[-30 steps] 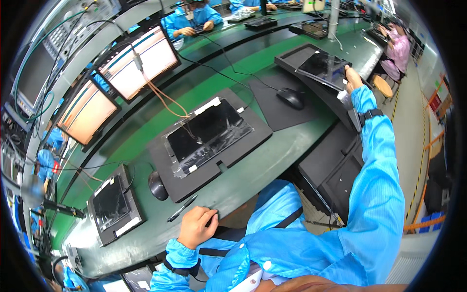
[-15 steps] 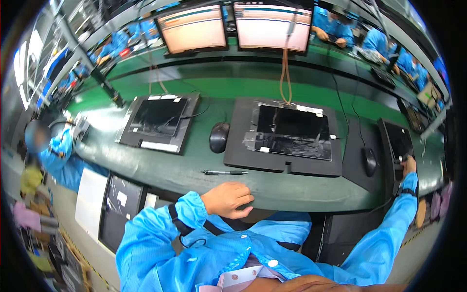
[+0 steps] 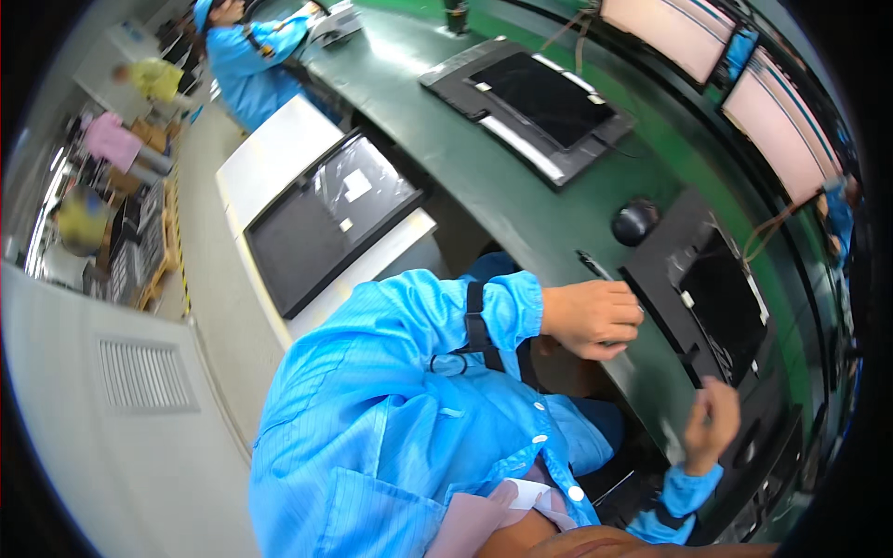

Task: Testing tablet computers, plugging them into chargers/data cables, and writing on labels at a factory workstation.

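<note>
Left hand (image 3: 593, 318) is hanging out right on the near side of the pen (image 3: 593, 265), back up, fingers loosely bent. Left arm (image 3: 372, 344) is crooked at the elbow, dark wrist strap (image 3: 476, 316) over the cuff. Right hand (image 3: 712, 423) is well off to the pen's right and closer in, kinda blurry, fingers half curled, right forearm (image 3: 684, 498) only partly showing, dark band at that wrist.

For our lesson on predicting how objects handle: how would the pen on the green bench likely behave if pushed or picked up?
The pen would probably roll if nudged sideways, since its barrel looks slim and rounded. It is likely stiff, as it lies straight on the bench. Being so thin, it should feel light.
</note>
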`<state>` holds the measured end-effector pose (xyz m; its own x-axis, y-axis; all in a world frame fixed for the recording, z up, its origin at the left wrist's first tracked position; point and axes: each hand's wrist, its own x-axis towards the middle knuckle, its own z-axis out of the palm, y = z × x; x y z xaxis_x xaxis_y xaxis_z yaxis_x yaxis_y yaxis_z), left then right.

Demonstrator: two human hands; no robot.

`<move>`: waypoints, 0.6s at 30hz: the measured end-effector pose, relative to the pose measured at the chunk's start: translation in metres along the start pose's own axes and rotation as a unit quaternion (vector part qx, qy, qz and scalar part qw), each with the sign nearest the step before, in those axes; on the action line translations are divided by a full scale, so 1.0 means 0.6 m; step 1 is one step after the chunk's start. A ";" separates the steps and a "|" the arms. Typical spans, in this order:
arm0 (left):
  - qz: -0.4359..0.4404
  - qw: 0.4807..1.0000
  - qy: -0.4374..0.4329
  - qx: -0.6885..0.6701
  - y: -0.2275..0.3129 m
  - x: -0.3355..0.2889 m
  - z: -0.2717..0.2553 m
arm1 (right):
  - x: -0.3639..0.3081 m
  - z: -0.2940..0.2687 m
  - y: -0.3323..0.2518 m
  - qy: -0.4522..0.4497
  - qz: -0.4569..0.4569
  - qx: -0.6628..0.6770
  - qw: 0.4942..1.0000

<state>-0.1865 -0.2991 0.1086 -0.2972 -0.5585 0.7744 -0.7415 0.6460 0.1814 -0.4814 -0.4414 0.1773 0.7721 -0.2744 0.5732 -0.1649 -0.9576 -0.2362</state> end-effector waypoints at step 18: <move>-0.713 0.606 -0.179 0.303 0.188 -0.496 -0.426 | 0.042 0.217 -0.141 -0.029 0.041 -0.006 0.999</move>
<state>-0.0280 0.0728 0.0532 0.8755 -0.4707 -0.1092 -0.4501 -0.8766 0.1703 -0.3682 -0.3560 0.1094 0.7898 -0.3466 0.5061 -0.2361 -0.9333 -0.2707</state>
